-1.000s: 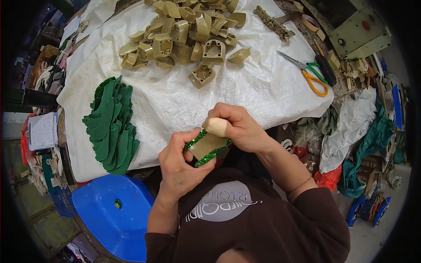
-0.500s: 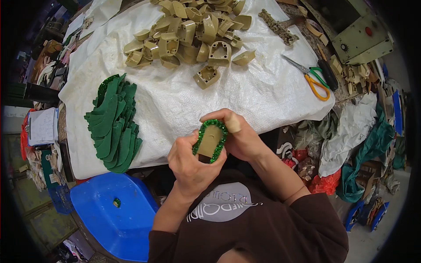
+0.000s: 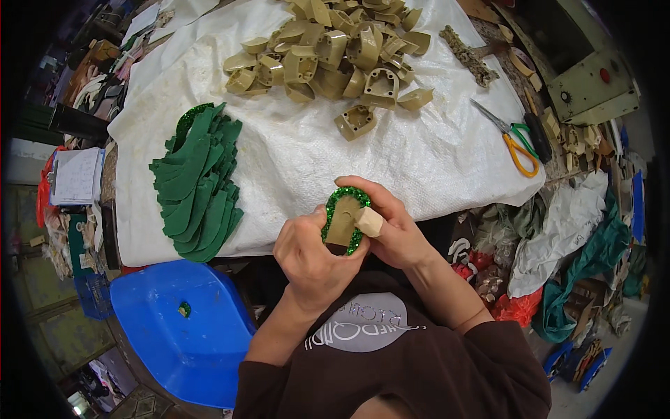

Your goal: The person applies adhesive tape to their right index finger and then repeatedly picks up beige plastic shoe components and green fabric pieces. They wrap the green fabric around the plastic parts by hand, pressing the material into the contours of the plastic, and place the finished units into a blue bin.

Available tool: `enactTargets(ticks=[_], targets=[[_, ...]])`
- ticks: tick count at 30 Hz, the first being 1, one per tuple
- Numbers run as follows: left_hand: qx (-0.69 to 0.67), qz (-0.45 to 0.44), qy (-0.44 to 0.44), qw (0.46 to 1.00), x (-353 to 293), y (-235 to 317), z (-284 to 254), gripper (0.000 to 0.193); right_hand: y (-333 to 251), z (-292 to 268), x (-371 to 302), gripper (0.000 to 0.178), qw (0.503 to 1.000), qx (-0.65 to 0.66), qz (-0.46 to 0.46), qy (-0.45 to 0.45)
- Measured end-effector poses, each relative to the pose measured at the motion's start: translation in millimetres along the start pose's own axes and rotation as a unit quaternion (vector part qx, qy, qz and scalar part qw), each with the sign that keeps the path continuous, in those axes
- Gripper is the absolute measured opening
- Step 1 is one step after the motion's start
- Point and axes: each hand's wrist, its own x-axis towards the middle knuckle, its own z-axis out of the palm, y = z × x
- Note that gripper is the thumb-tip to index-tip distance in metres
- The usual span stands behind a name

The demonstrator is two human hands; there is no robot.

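In front of my chest, both hands hold a beige plastic shoe heel (image 3: 343, 225) with green glitter material (image 3: 333, 200) wrapped round its curved edge. My left hand (image 3: 307, 248) is closed on its left and lower side. My right hand (image 3: 396, 227) grips the right side, fingers curled round the far end. Beige tape wraps the right thumb (image 3: 368, 222), which lies at the right edge of the heel's flat face. The heel's underside is hidden. Left of my hands lies a fanned stack of cut green pieces (image 3: 199, 185), one showing a glitter face.
A heap of beige plastic heels (image 3: 335, 52) lies on the white woven sheet (image 3: 286, 153). Orange-and-green-handled scissors (image 3: 516, 143) rest at the right edge. A blue plastic basin (image 3: 181, 349) with a small green scrap (image 3: 184, 309) stands at lower left. Bags crowd the right.
My right thumb has moved from beyond the heel's upper right edge down to the edge of its flat face. The whole view has shifted slightly; both hands still hold the heel.
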Motion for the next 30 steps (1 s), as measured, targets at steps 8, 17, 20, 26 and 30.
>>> enactTargets(ticks=[8,17,20,26,30], targets=[[-0.108,-0.062,0.037,0.992,-8.7,-18.6,-7.7,0.049,-1.9,13.7,10.7,0.04,0.981,-0.179,-0.067,-0.043],[0.081,-0.297,0.26,0.915,-116.8,-128.1,-117.0,0.041,-14.3,27.7,75.6,0.034,0.849,-0.465,-0.226,-0.112],[0.193,-0.479,0.19,0.835,-183.6,-175.5,-140.8,0.042,-8.1,52.3,100.0,0.033,0.816,-0.51,-0.249,-0.107],[0.129,-0.553,0.158,0.808,-206.7,-207.2,-129.9,0.05,9.9,83.1,149.6,0.03,0.748,-0.578,-0.307,-0.109],[0.077,-0.325,0.287,0.898,-89.9,-148.5,-137.4,0.032,17.3,100.9,163.4,0.028,0.675,-0.655,-0.314,-0.129]])
